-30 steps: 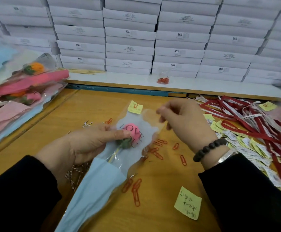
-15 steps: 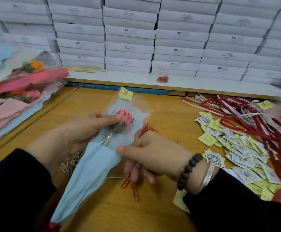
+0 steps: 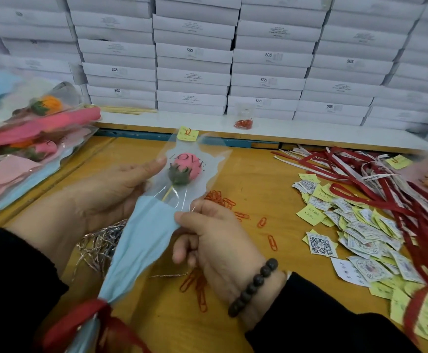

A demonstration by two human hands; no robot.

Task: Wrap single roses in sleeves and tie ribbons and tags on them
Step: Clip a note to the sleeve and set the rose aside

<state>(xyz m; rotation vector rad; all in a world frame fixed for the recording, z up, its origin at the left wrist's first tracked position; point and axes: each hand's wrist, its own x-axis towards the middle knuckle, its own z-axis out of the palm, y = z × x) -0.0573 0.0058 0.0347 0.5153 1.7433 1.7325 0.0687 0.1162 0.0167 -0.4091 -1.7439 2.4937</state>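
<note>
**Sleeved rose held up for a check, ribbon already at its base**

The left hand (image 3: pixel 111 189) holds the sleeve (image 3: pixel 182 179) from behind, its thumb laid along the left edge beside the pink rose (image 3: pixel 188 166), which keeps the bloom centred under the printed "LOVE" and facing the person. The right hand (image 3: pixel 208 233) pinches the sleeve's right edge, thumb on top, just where the clear film meets the blue paper lining (image 3: pixel 141 240); the other fingers curl underneath. Held at both edges this way, the wrap stays flat and taut above the counter (image 3: pixel 259 179) and does not twist round the stem.

A small yellow tag (image 3: pixel 188 133) is clipped to the top of the sleeve with a red clip. At the bottom the lining narrows into a gathered neck bound by a red ribbon (image 3: pixel 85 317), so this rose appears close to finished.

More ribbons (image 3: pixel 386 189) and a heap of paper tags (image 3: pixel 360 230) lie to the right, within easy reach of the right hand. Finished wrapped roses (image 3: pixel 37 133) are stacked at the left, likely the destination for this one. Loose red paper clips (image 3: pixel 220 200) lie on the counter beneath the hands.
</note>
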